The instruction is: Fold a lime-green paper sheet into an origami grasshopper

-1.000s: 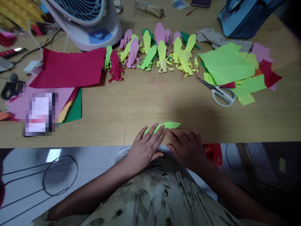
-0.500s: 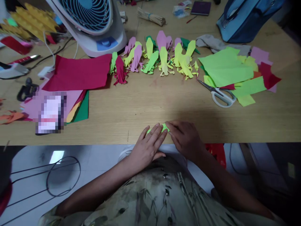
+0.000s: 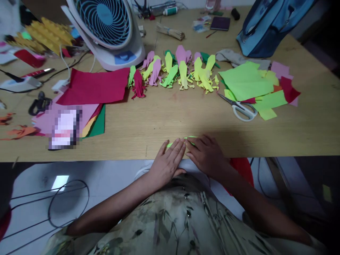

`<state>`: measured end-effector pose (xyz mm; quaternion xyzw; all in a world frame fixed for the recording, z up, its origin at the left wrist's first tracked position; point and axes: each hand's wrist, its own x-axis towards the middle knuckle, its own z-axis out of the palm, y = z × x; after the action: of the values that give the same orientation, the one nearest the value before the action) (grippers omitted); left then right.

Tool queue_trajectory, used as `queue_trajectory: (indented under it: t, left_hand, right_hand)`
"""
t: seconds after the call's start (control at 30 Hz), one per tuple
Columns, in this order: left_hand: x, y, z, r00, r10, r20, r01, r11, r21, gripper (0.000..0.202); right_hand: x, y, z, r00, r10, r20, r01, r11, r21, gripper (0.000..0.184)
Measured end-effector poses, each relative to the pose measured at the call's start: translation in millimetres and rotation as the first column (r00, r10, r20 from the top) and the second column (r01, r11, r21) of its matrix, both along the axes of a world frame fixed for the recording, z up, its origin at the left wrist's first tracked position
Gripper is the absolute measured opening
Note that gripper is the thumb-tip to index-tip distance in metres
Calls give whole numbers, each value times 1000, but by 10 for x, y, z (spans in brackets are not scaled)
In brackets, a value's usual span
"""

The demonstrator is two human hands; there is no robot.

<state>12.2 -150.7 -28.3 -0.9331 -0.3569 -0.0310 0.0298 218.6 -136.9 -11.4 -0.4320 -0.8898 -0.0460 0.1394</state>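
A narrow lime-green paper piece [image 3: 190,137] lies at the table's near edge, mostly covered by my hands. My left hand [image 3: 170,159] rests flat on it, fingers stretched forward and close together, with a green end showing by the index finger. From the right, my right hand [image 3: 207,154] lies over the other part, its fingers slightly bent and pointing left, with thumb and index finger apart. The fingertips of both hands meet near the middle of the piece. What lies beneath the palms is hidden.
Cut paper shapes with fringed ends [image 3: 183,74] stand in a row. White-handled scissors [image 3: 243,109] lie beside green scraps [image 3: 247,81]. At left are a red sheet [image 3: 95,86], a blurred-out phone [image 3: 65,129] and a fan [image 3: 119,53]. A blue bag [image 3: 265,32] stands at back right.
My right hand has shifted slightly left and its fingers now lie further over the green piece. The camera view has tilted up a little. My left hand stays almost in place.
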Motion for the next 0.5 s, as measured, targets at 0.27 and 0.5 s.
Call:
queue_trajectory:
  t: [0.27,0.5]
  left_hand:
    - [-255,8,-48,974,-140,180,145,989,-15,68]
    - [-387,61,-5,949,-216,230,232,972,-42,47]
  right_hand:
    - [-39,-200,-13,996,62,-57,-64,998,-23,36]
    - [-173,-254,-14,986,-130,-102,121,989,-90,31]
